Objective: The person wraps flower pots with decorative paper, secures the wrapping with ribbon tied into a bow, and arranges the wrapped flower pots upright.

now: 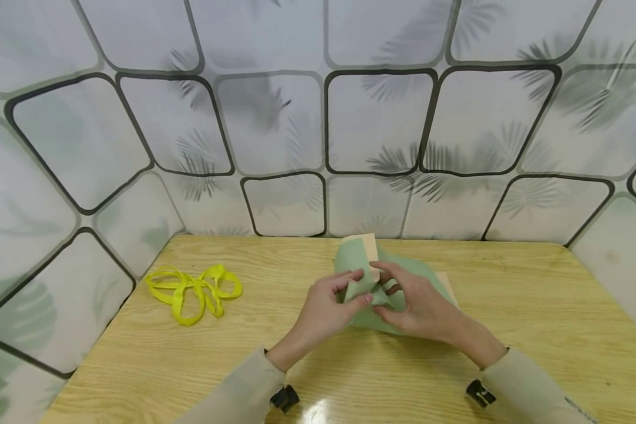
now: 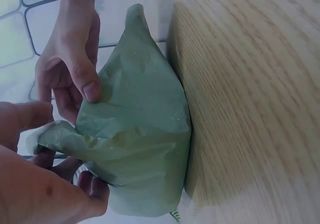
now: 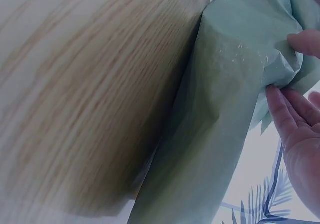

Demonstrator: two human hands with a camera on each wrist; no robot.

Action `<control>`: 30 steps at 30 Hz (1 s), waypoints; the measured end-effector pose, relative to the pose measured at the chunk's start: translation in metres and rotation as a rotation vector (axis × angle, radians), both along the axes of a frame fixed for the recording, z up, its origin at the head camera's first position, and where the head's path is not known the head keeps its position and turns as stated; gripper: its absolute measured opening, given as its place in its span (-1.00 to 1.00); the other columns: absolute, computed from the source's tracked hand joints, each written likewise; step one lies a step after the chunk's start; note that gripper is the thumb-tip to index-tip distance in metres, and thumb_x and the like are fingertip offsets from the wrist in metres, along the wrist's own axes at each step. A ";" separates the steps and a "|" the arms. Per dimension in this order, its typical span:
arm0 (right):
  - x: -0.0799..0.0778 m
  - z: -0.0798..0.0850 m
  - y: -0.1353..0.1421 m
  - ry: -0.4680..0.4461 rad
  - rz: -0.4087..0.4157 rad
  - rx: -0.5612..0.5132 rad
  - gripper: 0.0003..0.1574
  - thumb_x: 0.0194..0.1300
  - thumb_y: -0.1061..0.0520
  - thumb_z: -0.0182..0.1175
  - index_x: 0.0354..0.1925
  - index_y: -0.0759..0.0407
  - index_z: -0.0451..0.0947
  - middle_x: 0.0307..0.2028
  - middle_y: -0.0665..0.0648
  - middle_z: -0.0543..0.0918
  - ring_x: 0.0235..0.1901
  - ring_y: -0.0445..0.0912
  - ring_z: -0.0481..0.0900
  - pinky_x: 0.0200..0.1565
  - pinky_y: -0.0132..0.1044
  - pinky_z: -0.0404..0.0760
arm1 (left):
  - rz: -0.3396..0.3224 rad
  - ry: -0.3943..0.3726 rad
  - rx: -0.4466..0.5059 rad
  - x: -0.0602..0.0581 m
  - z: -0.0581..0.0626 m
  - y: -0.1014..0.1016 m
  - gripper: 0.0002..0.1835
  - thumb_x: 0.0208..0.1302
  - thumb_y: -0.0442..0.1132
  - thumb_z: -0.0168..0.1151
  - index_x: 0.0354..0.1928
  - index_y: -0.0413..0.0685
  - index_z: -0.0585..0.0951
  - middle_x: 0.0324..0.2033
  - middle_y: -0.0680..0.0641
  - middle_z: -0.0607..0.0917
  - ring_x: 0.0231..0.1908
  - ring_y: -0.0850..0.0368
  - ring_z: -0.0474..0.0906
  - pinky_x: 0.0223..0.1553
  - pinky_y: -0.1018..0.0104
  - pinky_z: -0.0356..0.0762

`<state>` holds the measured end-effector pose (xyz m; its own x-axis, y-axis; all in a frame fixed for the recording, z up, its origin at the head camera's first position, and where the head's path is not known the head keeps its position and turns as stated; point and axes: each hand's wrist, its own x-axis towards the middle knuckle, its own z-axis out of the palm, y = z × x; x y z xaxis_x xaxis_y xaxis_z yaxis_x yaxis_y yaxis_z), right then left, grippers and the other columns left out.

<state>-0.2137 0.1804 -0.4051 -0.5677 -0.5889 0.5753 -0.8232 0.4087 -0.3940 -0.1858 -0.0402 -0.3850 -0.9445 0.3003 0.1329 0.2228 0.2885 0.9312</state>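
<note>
A sheet of pale green wrapping paper (image 1: 397, 259) with cream borders stands bunched on the table, folded into a bulky bundle. Whatever it may enclose is hidden. My left hand (image 1: 325, 306) pinches a gathered fold at the paper's near left side, thumb in front and fingers behind. Opposite it, my right hand (image 1: 421, 303) holds the paper between thumb and curled fingers, its fingertips close to the left thumb. From the left wrist view, the green paper (image 2: 145, 93) tapers to a point on the far side. In the right wrist view, fingers (image 3: 282, 111) press under a crease.
A loosely looped yellow ribbon (image 1: 182, 288) lies on the left of the wood-grain table (image 1: 244, 365). Behind the table and along both sides hangs a patterned white curtain (image 1: 275, 123) with leaf prints. A dark wrist strap piece (image 1: 284, 398) shows below each cuff.
</note>
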 end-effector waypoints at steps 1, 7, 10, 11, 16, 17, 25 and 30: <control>0.000 0.000 0.000 0.005 0.006 0.001 -0.04 0.01 0.36 0.53 0.34 0.43 0.34 -0.06 0.18 0.69 -0.17 -0.07 0.72 -0.20 -0.36 0.75 | -0.003 0.009 -0.023 0.000 0.000 0.000 -0.72 0.36 -0.06 0.38 -0.06 -0.09 0.79 0.33 0.02 0.60 0.46 -0.05 0.38 0.41 -0.12 0.41; -0.001 0.000 0.001 0.026 0.032 -0.003 -0.29 0.02 0.39 0.50 0.17 0.35 0.54 -0.03 0.15 0.70 -0.14 -0.09 0.70 -0.21 -0.38 0.74 | -0.047 0.035 -0.127 0.001 0.001 -0.004 -0.77 0.33 -0.05 0.38 -0.22 -0.06 0.80 0.37 0.07 0.56 0.46 -0.08 0.34 0.40 -0.22 0.36; 0.000 0.000 0.002 0.032 0.028 -0.003 -0.40 0.04 0.38 0.48 0.10 0.30 0.61 -0.08 0.10 0.70 -0.17 -0.11 0.71 -0.21 -0.39 0.74 | -0.070 0.041 -0.148 0.001 0.001 -0.007 -0.72 0.35 -0.01 0.35 -0.07 -0.01 0.80 0.39 0.09 0.53 0.45 -0.10 0.34 0.35 -0.18 0.44; 0.000 0.000 0.002 0.031 0.023 -0.003 -0.42 0.05 0.38 0.47 0.09 0.30 0.63 -0.08 0.10 0.70 -0.17 -0.11 0.71 -0.21 -0.38 0.74 | -0.077 0.038 -0.148 0.001 0.001 -0.008 -0.70 0.36 0.00 0.33 -0.05 -0.01 0.80 0.40 0.11 0.53 0.46 -0.09 0.33 0.31 -0.15 0.48; 0.003 0.002 0.003 -0.010 -0.018 0.005 -0.50 0.16 0.42 0.33 0.11 0.28 0.65 -0.06 0.09 0.70 -0.17 -0.13 0.72 -0.18 -0.31 0.76 | -0.116 0.005 -0.021 -0.004 0.000 -0.020 -0.63 0.52 -0.05 0.11 -0.04 -0.16 0.78 0.35 0.09 0.58 0.45 -0.02 0.38 0.27 -0.01 0.54; 0.004 0.003 0.003 -0.030 -0.032 0.007 -0.50 0.19 0.43 0.29 0.12 0.26 0.66 -0.06 0.07 0.71 -0.17 -0.15 0.71 -0.17 -0.30 0.75 | -0.121 -0.003 0.009 -0.006 0.000 -0.023 -0.61 0.56 -0.08 0.06 -0.03 -0.18 0.77 0.33 0.08 0.60 0.44 0.01 0.40 0.29 0.02 0.53; 0.007 0.007 0.003 -0.134 -0.131 0.052 -0.58 0.47 0.33 0.08 0.17 0.11 0.69 -0.01 -0.04 0.70 -0.13 -0.27 0.62 -0.18 -0.34 0.61 | -0.135 0.028 -0.053 -0.022 -0.007 -0.034 -0.73 0.47 -0.24 0.24 0.14 0.02 0.73 0.23 0.07 0.68 0.27 0.06 0.59 0.24 0.12 0.62; 0.007 0.006 0.004 -0.115 -0.146 0.054 -0.60 0.50 0.29 0.07 0.17 0.10 0.69 0.07 0.03 0.67 -0.03 -0.13 0.65 -0.09 -0.23 0.65 | -0.148 0.092 -0.159 -0.025 -0.007 -0.035 -0.65 0.33 -0.27 0.36 0.15 0.07 0.73 0.23 0.14 0.67 0.28 0.06 0.57 0.18 0.00 0.65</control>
<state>-0.2067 0.1847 -0.3990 -0.7097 -0.5239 0.4709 -0.7043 0.5438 -0.4564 -0.2103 -0.0749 -0.3919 -0.8748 0.4585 0.1562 0.3551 0.3877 0.8506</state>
